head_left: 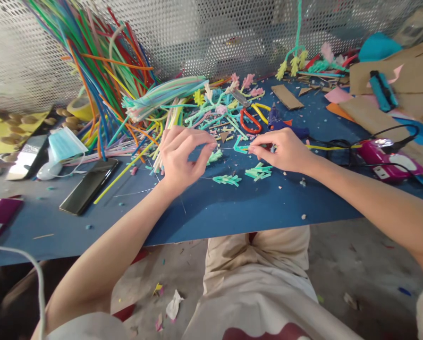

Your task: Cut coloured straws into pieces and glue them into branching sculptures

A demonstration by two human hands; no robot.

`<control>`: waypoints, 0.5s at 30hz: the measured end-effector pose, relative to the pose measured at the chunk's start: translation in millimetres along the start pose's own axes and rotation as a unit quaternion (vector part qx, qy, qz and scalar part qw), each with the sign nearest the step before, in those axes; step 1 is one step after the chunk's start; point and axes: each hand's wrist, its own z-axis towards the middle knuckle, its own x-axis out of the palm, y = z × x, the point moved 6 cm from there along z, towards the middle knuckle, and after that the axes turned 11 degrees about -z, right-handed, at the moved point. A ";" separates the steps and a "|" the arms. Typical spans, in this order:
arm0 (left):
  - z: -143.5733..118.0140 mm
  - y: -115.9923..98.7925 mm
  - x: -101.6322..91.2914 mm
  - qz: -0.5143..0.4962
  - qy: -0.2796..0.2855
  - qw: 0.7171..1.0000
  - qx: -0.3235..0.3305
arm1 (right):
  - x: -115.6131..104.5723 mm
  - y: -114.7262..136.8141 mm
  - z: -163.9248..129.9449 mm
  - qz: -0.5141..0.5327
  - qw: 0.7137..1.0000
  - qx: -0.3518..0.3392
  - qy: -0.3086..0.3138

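My left hand [183, 158] is closed in a pinch, thumb against index finger, on what looks like a thin wire that stretches faintly toward the other hand. Between the fingertips of my right hand [282, 147] is the end of a bent teal pipe cleaner [239, 145]. Below the hands lie small mint-green leaf-shaped pipe cleaner pieces, one on the left [227, 180] and one on the right [258, 172]. A third mint piece [215, 157] sits partly behind my left fingers. More thin silvery strands [135, 192] lie on the blue table near my left wrist.
Pipe cleaner bundles [165, 97] crowd the back left. Red-handled scissors [250, 122] and a blue glue gun [285, 126] lie behind my right hand. A phone [89, 186] rests at left. A purple power strip [388, 160] with cables and cardboard [392, 75] occupies the right.
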 end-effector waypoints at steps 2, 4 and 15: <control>-0.6 -0.1 0.1 0.004 0.004 1.000 0.005 | 0.5 -2.2 0.4 -0.005 1.000 0.005 -0.002; -1.4 0.4 0.1 0.000 0.006 1.000 0.006 | 0.2 -3.0 0.5 -0.007 1.000 0.005 -0.004; 0.4 -1.1 2.9 0.020 0.013 1.000 -0.011 | -2.1 -1.7 0.5 -0.009 1.000 -0.004 -0.015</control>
